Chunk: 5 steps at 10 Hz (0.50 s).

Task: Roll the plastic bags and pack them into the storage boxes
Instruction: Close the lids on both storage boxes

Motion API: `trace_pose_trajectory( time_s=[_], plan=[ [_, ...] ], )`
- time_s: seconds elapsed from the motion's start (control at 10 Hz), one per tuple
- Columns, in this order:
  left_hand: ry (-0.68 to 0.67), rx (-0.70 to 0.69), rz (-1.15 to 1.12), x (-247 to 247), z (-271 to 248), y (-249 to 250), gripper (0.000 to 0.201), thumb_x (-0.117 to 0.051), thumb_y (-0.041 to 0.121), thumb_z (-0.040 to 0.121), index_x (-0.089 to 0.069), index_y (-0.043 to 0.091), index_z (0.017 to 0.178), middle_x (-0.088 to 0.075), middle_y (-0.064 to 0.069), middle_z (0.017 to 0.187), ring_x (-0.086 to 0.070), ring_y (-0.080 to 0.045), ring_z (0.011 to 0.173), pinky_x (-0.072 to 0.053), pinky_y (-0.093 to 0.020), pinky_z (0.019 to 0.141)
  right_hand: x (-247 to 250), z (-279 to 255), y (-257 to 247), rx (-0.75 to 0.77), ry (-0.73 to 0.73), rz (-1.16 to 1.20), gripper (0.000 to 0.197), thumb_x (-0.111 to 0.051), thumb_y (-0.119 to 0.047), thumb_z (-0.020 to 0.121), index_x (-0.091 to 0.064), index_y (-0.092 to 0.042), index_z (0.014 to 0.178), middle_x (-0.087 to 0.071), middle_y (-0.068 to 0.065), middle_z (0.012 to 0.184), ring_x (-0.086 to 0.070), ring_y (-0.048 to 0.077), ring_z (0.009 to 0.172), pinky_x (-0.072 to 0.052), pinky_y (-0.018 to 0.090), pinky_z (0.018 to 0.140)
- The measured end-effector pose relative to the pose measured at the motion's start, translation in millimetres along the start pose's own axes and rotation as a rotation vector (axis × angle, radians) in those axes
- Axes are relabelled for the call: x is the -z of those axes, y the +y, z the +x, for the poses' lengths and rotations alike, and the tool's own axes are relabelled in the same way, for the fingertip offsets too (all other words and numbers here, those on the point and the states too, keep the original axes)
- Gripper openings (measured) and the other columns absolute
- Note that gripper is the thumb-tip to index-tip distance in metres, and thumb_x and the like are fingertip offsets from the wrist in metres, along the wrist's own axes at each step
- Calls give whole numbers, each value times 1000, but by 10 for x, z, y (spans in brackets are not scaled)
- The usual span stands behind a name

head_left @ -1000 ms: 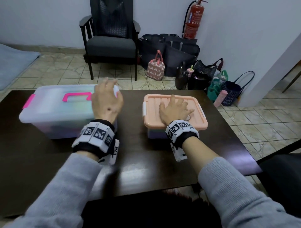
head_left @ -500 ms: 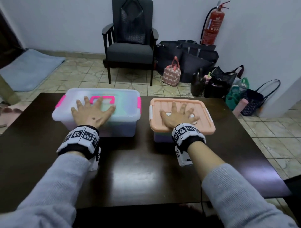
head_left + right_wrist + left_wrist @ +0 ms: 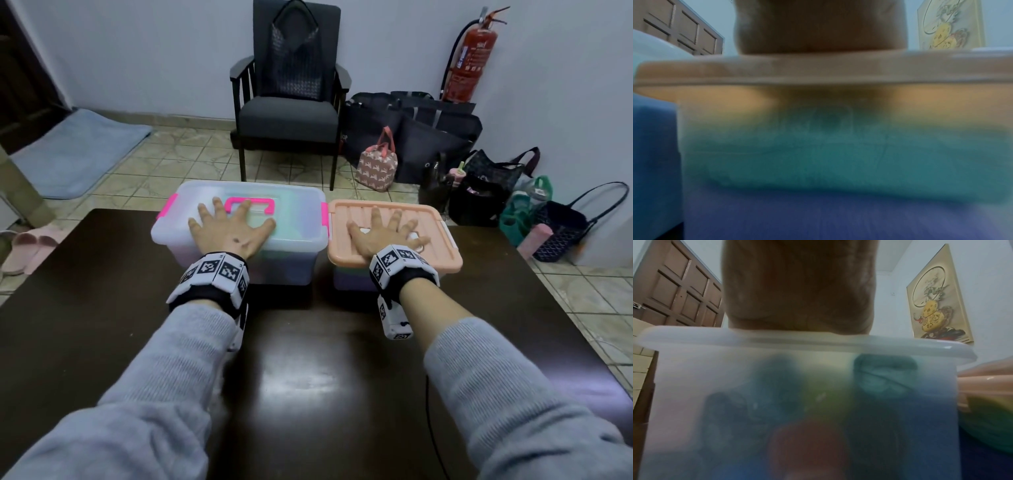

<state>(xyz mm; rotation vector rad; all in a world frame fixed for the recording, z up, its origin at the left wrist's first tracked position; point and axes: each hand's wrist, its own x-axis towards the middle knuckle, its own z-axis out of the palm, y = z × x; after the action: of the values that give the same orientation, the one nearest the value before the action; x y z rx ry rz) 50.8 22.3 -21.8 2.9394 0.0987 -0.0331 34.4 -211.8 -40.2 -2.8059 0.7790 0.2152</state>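
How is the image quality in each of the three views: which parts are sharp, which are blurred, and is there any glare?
Head view: sharp, with soft glare on the dark table and edges bent by the wide lens. Left wrist view: the clear box is too near, so its contents are hazy colours; the wall painting is sharper. Right wrist view: the most blurred, the orange lid and box below smeared.

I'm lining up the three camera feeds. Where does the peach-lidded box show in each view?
Head: the peach-lidded box sits right of centre on the table, under the right hand.
Left wrist: only a blurred peach sliver at the right edge.
Right wrist: fills the frame, lid edge across the upper part.
Shared landmark: the neighbouring clear box.
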Motion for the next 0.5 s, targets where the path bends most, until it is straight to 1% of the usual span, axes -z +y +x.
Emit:
trace_pose_trajectory(
  time_s=[0.2, 0.5],
  plan=[
    [1, -6, -13, -15, 230, 75, 72, -29, 71, 85, -18, 38, 148, -3, -11, 159, -2, -36, 145, -4, -51, 115, 30, 219, -69, -5, 20, -3, 76, -20, -72, 85, -3, -35, 150, 7, 9, 159, 10, 41, 142, 6, 69, 104],
    [7, -3, -4, -9, 370, 151, 72, -29, 70, 85, -19, 37, 148, -3, -10, 159, -3, -36, 145, -4, -51, 115, 69, 408, -114, 7, 16, -10, 76, -20, -73, 85, -5, -36, 149, 5, 8, 159, 8, 42, 142, 6, 69, 104]
  ],
)
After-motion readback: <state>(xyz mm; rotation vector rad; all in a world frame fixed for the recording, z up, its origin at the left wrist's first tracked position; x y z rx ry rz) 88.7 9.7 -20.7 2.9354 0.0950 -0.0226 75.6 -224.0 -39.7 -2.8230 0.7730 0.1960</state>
